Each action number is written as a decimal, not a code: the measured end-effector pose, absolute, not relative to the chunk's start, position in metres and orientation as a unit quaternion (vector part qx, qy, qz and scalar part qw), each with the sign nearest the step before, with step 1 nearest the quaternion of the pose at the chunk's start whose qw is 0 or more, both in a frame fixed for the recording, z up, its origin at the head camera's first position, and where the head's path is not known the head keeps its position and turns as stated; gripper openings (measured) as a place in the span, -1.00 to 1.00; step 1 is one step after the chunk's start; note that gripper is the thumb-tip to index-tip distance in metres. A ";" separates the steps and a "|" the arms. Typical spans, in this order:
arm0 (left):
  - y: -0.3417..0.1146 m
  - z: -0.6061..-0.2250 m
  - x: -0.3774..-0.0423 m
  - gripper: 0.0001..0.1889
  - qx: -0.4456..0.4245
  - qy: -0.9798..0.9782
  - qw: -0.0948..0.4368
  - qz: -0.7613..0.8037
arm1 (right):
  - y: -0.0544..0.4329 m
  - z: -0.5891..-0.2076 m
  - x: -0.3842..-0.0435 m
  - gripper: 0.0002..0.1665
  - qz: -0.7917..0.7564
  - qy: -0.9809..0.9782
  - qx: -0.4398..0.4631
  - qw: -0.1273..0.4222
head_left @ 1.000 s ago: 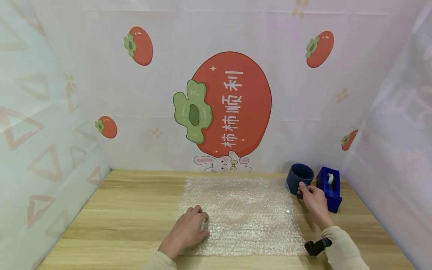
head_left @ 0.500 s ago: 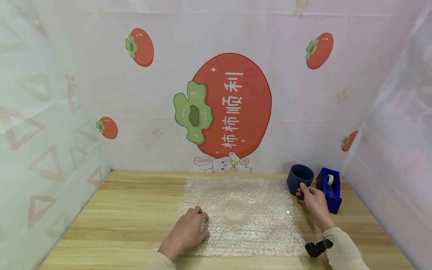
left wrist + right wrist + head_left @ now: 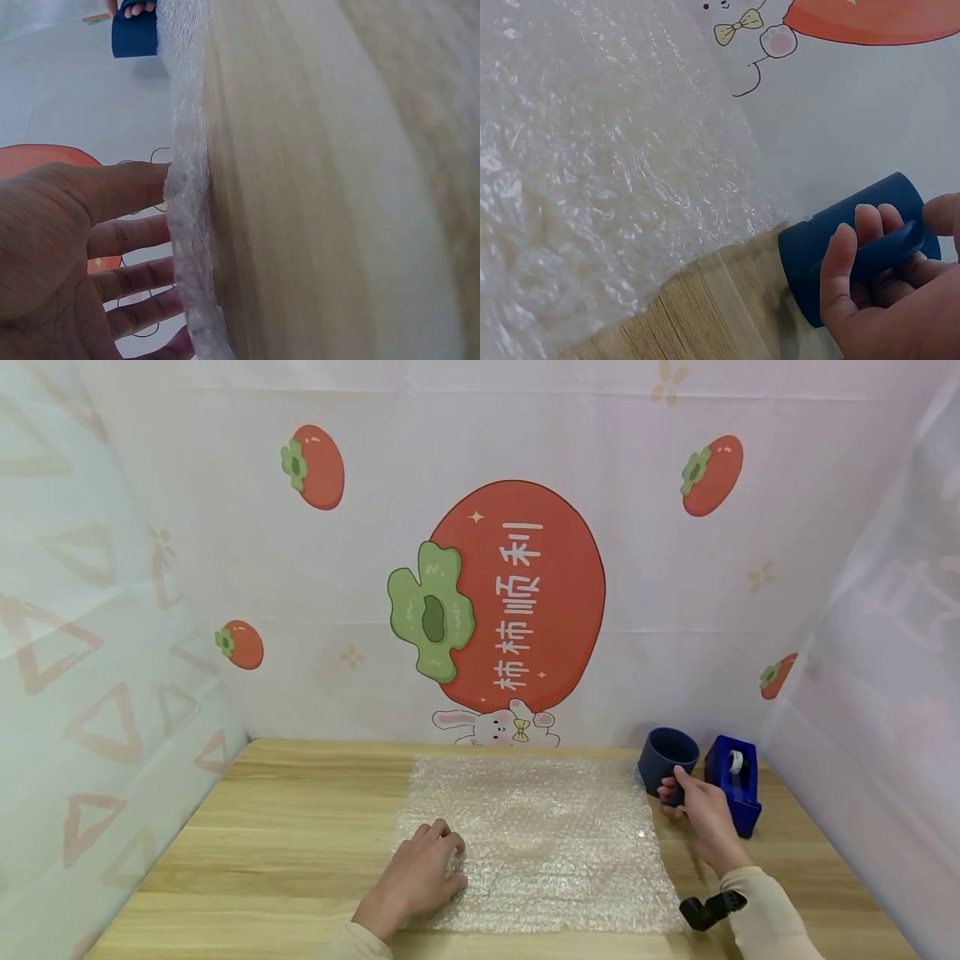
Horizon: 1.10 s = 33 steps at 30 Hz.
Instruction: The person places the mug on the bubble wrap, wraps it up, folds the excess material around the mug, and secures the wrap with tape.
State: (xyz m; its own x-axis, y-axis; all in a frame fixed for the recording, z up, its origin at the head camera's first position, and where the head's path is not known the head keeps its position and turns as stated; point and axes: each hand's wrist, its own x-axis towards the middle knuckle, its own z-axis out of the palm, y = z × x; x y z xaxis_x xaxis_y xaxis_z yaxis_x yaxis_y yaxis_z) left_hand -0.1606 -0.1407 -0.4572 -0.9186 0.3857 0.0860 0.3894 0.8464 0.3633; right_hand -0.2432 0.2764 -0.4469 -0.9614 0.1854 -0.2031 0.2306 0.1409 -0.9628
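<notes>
We read the wrap (image 3: 555,831) as a dial, with twelve at the far edge of the desk (image 3: 262,827). At two o'clock, just beyond a corner of the wrap, we have the blue mug (image 3: 655,768), upright, its mouth up. Our right grip (image 3: 697,810) is grasping it by the handle, fingers curled round. Our left grip (image 3: 423,872) is released, fingers loosely bent and a little apart, their tips touching the wrap between eight and nine o'clock. Between three and four o'clock from the mug, near it, we see a blue tape dispenser (image 3: 743,814) with a white roll (image 3: 736,762) in it. Toward four o'clock, a black device (image 3: 708,910) sits at our right sleeve (image 3: 768,910). At twelve, behind the desk, stands a backdrop (image 3: 637,568) printed with red persimmons.
</notes>
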 end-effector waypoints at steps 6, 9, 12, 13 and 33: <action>-0.141 -0.457 -0.160 -0.65 -0.201 -0.961 0.003 -0.189 | 0.276 -0.447 -0.242 -0.36 -0.683 0.716 0.142 0.029; -0.141 -0.458 -0.159 -0.65 -0.202 -0.961 0.004 -0.190 | 0.276 -0.447 -0.241 -0.40 -0.689 0.711 0.139 0.031; -0.141 -0.458 -0.160 -0.65 -0.201 -0.961 0.005 -0.192 | 0.276 -0.446 -0.241 -0.44 -0.693 0.707 0.134 0.032; -0.141 -0.458 -0.159 -0.66 -0.200 -0.961 0.006 -0.192 | 0.276 -0.446 -0.241 -0.44 -0.695 0.706 0.132 0.032; -0.141 -0.459 -0.161 -0.66 -0.190 -0.961 0.002 -0.201 | 0.279 -0.443 -0.241 -0.51 -0.717 0.686 0.127 0.002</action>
